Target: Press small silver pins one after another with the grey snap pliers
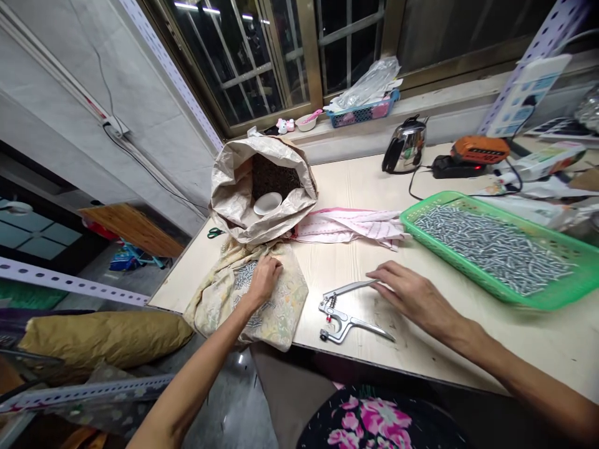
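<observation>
My left hand (265, 280) rests on a patterned cloth (292, 293), its fingers curled together beside a heap of small metal pins (244, 274). Whatever lies between those fingertips is hidden. More pins are scattered on the cloth under the wrist. To the right, hand pliers (344, 324) with a spring and silver handles lie on the table, handles spread apart. The thumb and fingers of my right hand (412, 296) close around the tip of the upper handle. Beyond the cloth stands an open sack (229, 187) of dark loose material (276, 174), with a white bowl (268, 203) inside.
A green plastic basket (472, 290) full of metal pins sits at the right. A pink-and-white cloth (350, 226) lies behind the pliers. Green-handled scissors (215, 232) are near the sack. A kettle (406, 146) and an orange battery (481, 149) on a charger stand at the back.
</observation>
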A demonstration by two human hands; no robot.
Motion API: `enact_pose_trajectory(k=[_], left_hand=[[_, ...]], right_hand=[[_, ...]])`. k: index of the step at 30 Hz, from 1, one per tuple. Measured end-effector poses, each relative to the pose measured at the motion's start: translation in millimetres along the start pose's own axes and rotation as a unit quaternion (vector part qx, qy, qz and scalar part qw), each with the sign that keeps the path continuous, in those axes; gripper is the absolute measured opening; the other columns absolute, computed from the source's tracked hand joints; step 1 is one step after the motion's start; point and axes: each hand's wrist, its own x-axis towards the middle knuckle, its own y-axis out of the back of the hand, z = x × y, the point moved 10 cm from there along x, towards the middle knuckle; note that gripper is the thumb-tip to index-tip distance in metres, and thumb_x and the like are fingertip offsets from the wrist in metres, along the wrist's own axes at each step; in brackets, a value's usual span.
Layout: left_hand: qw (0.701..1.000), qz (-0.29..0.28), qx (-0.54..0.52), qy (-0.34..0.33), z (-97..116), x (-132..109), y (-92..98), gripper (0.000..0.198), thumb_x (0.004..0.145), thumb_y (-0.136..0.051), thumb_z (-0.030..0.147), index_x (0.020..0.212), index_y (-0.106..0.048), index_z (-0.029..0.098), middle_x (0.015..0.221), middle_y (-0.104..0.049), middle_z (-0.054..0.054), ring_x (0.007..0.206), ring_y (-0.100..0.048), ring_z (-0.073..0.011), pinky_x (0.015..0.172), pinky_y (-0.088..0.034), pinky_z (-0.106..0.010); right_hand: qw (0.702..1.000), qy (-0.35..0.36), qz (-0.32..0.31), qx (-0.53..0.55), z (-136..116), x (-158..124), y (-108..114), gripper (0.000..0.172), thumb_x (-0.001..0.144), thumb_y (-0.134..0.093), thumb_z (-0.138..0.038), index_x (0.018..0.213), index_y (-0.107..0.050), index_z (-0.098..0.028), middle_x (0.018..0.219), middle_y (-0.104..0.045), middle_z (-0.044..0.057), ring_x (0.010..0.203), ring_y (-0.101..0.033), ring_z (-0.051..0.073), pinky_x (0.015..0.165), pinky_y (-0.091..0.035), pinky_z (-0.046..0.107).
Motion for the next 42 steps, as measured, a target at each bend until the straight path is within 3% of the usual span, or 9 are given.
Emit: enact_pose_trajectory(k=[3,8,15,21,25,30,32,36,42], left_hand=[[0.968,0.007,-0.223,0.113,-6,-16,-0.5,0.022,0.086,-0.053,0.032,0.079,-0.064,0.015,0.078,-0.065,-0.005,0.073,-0.059,-0.0187,0.073,-0.047,-0.032],[0.806,-0.027,-0.552,0.211,20,-51,-22.1,0.042,0.068,-0.074,0.049,0.088,-0.068,0.012,0.076,-0.067,-0.004,0.063,-0.060,-0.0128,0.064,-0.049,-0.026],[0.771,0.053,-0.589,0.237,12,-73,-10.3,0.042,0.057,-0.084,0.045,0.079,-0.072,0.011,0.072,-0.066,-0.002,0.061,-0.057,-0.0101,0.060,-0.049,-0.022],[0.684,0.045,-0.669,0.287,6,-79,-25.9,0.048,0.042,-0.091,0.041,0.073,-0.071,0.012,0.063,-0.065,0.000,0.056,-0.058,-0.0093,0.061,-0.051,-0.022],[0.683,0.052,-0.671,0.283,2,-83,-25.7,0.047,0.044,-0.091,0.039,0.078,-0.073,0.012,0.073,-0.070,-0.003,0.061,-0.061,-0.0106,0.065,-0.051,-0.023],[0.782,0.097,-0.560,0.257,-12,-88,-9.6,0.035,0.055,-0.085,0.038,0.073,-0.072,0.012,0.065,-0.068,-0.001,0.054,-0.056,-0.0095,0.056,-0.045,-0.021],[0.798,0.095,-0.539,0.253,-14,-89,-8.6,0.033,0.057,-0.083,0.038,0.074,-0.072,0.012,0.065,-0.068,-0.001,0.053,-0.057,-0.0102,0.056,-0.047,-0.022],[0.774,0.073,-0.566,0.273,-14,-90,-17.2,0.035,0.054,-0.085,0.036,0.077,-0.072,0.013,0.068,-0.070,-0.002,0.057,-0.062,-0.0133,0.060,-0.053,-0.026],[0.690,0.038,-0.646,0.326,-14,-90,-35.7,0.035,0.048,-0.091,0.028,0.071,-0.070,0.011,0.064,-0.069,-0.002,0.056,-0.065,-0.0124,0.060,-0.056,-0.024]], right_hand=[[0.989,0.013,-0.010,0.148,-36,30,-23,0.024,0.097,-0.044,-0.028,0.110,-0.062,-0.021,0.101,-0.064,0.009,0.088,-0.063,0.019,0.079,-0.052,0.034],[0.968,-0.001,-0.013,0.252,-66,86,-86,0.022,0.095,-0.050,-0.024,0.110,-0.065,-0.016,0.097,-0.065,0.008,0.090,-0.060,0.017,0.083,-0.046,0.029],[0.951,-0.007,0.003,0.309,-75,104,-130,0.006,0.087,-0.063,-0.021,0.085,-0.066,-0.016,0.081,-0.064,0.001,0.075,-0.056,0.012,0.070,-0.041,0.024],[0.945,-0.053,0.020,0.323,-76,108,-142,0.009,0.084,-0.060,-0.015,0.076,-0.063,-0.016,0.075,-0.063,0.000,0.072,-0.054,0.012,0.069,-0.039,0.025],[0.939,-0.077,0.020,0.335,-76,110,-154,0.008,0.083,-0.059,-0.014,0.076,-0.063,-0.016,0.077,-0.064,0.001,0.074,-0.055,0.013,0.070,-0.039,0.025],[0.918,-0.106,-0.026,0.380,-75,106,-174,0.013,0.085,-0.056,-0.021,0.078,-0.065,-0.015,0.065,-0.061,-0.002,0.060,-0.053,0.010,0.058,-0.039,0.021],[0.911,-0.118,-0.040,0.394,-73,103,-178,0.017,0.086,-0.055,-0.025,0.077,-0.066,-0.015,0.063,-0.061,-0.002,0.057,-0.053,0.010,0.055,-0.039,0.021],[0.907,-0.136,-0.039,0.396,-67,103,-179,0.012,0.081,-0.063,-0.026,0.080,-0.068,-0.015,0.072,-0.067,0.000,0.064,-0.058,0.011,0.058,-0.041,0.021],[0.919,-0.144,-0.020,0.366,-62,109,-177,0.010,0.080,-0.061,-0.020,0.074,-0.067,-0.016,0.071,-0.068,0.000,0.065,-0.058,0.011,0.060,-0.041,0.022]])
